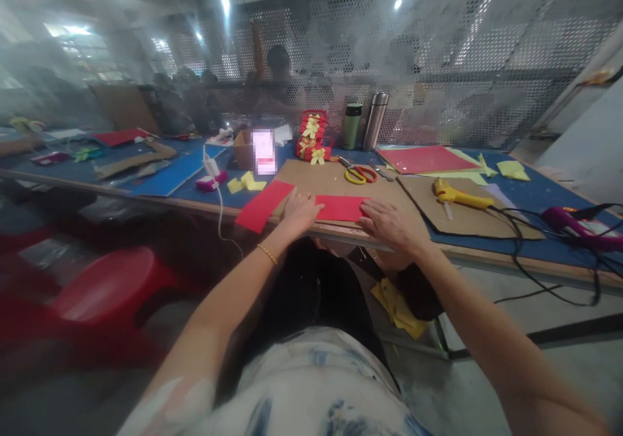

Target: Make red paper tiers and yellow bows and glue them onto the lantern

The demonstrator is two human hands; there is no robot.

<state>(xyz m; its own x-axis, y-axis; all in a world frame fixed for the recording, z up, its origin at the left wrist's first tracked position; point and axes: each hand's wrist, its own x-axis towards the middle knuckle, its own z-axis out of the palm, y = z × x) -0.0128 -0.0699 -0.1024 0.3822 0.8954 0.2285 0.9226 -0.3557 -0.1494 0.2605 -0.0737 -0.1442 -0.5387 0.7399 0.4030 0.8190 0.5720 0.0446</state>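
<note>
A narrow red paper strip (342,207) lies across the front edge of a brown cardboard sheet (316,171). My left hand (302,211) grips the strip's left end, its thumb pointing right along the paper. At the right end, the bent fingers of my right hand (387,222) are closed on the paper's edge. Another piece of red paper (265,206) slants beside my left hand and overhangs the table edge. Behind the strip lie scissors with yellow and red handles (361,175). The undersides of both hands are hidden.
Red boxes with yellow bows (313,139) are stacked behind the cardboard, near a green bottle (352,126) and a steel flask (376,122). A yellow glue gun (462,196) with a black cable lies right. Left are yellow paper pieces (247,183) and a red stool (114,283).
</note>
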